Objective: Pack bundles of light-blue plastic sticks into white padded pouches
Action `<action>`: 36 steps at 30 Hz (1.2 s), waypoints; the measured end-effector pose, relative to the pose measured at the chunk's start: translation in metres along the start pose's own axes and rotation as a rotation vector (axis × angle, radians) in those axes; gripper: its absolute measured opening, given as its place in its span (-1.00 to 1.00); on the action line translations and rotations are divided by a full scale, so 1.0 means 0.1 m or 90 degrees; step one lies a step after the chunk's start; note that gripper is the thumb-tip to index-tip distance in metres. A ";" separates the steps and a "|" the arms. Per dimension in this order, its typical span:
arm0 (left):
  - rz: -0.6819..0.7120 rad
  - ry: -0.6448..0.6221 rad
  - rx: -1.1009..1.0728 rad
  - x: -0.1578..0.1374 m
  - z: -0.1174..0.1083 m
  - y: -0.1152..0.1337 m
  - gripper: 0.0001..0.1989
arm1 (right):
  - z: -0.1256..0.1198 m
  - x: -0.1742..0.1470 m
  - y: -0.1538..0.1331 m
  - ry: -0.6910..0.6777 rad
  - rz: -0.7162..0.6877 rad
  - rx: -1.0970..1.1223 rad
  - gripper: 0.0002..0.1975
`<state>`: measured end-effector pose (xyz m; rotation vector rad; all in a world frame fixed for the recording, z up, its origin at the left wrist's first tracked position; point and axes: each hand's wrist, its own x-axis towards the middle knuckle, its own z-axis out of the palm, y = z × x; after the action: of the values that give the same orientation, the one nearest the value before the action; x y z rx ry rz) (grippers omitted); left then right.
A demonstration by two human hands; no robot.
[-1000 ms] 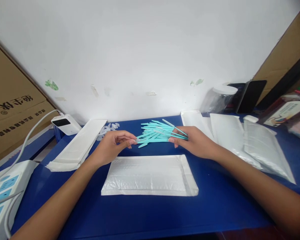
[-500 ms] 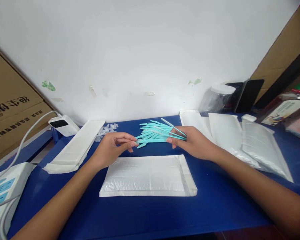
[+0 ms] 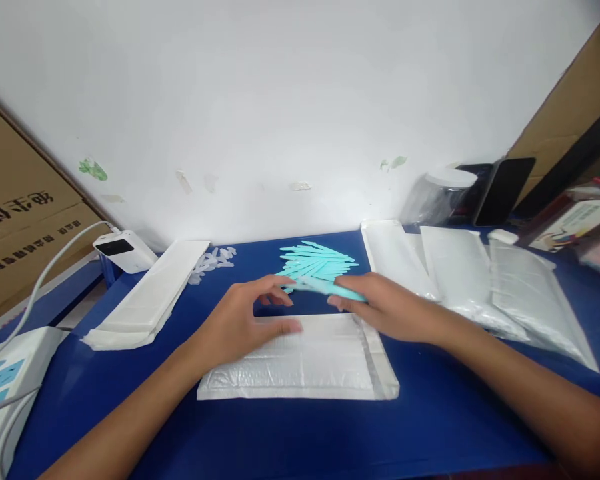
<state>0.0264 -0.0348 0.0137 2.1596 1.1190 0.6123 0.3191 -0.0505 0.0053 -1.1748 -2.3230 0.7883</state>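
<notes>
Several thin turquoise plastic sticks [image 3: 325,287] are gripped together in my right hand [image 3: 375,300], their free ends pointing left and blurred by motion. My left hand [image 3: 250,317] is open beside those ends, thumb and fingers spread apart; no stick shows clearly between them. Behind both hands a fanned pile of the same turquoise sticks [image 3: 317,257] lies on the blue table. Below the hands rests a flat white padded envelope [image 3: 300,367], its strip-like flap at the right; my left thumb hovers over its upper part.
White envelopes [image 3: 150,293] are stacked at left beside small translucent pieces [image 3: 213,261]. Filled envelopes [image 3: 455,273] lie at right near a clear jar [image 3: 440,197] and a phone [image 3: 504,192]. A power strip [image 3: 10,387] and white device [image 3: 125,250] with a cable stand left.
My left hand has opened, its thumb moving down over the envelope. My right hand has brought its sticks lower, away from the pile, gathered into a tighter bundle pointing left.
</notes>
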 end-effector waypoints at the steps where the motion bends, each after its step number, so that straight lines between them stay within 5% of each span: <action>1: 0.013 -0.009 0.036 -0.02 -0.02 0.02 -0.04 | -0.07 -0.01 0.01 0.022 0.004 0.006 -0.63; 4: 0.053 -0.071 0.113 -0.11 -0.05 0.11 0.37 | -0.36 -0.08 0.04 0.056 0.047 0.006 -0.59; 6: 0.103 -0.118 0.157 -0.17 0.00 0.19 0.28 | -0.58 -0.18 0.04 -0.020 0.079 0.012 -0.56; 9: 0.164 -0.146 0.233 -0.22 0.16 0.29 0.17 | -0.85 -0.35 0.04 -0.251 0.130 0.058 -0.56; 13: 0.144 -0.176 0.258 -0.22 0.33 0.31 0.08 | -0.96 -0.50 0.04 -0.287 0.196 0.063 -0.58; 21: 0.094 -0.108 0.201 -0.18 0.30 0.28 -0.40 | -0.77 -0.38 -0.01 -0.415 0.236 0.057 -0.52; 31: 0.036 -0.067 0.191 -0.16 0.32 0.26 -0.28 | -0.83 -0.47 -0.08 -0.314 0.281 -0.035 -0.30; 36: 0.048 -0.039 0.224 -0.14 0.33 0.26 -0.21 | -0.85 -0.46 -0.12 -0.279 0.233 -0.013 -0.39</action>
<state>0.0546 -0.0682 0.0070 2.5095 1.1874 0.4006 0.3879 -0.0688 0.0722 -1.5970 -2.4851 1.2604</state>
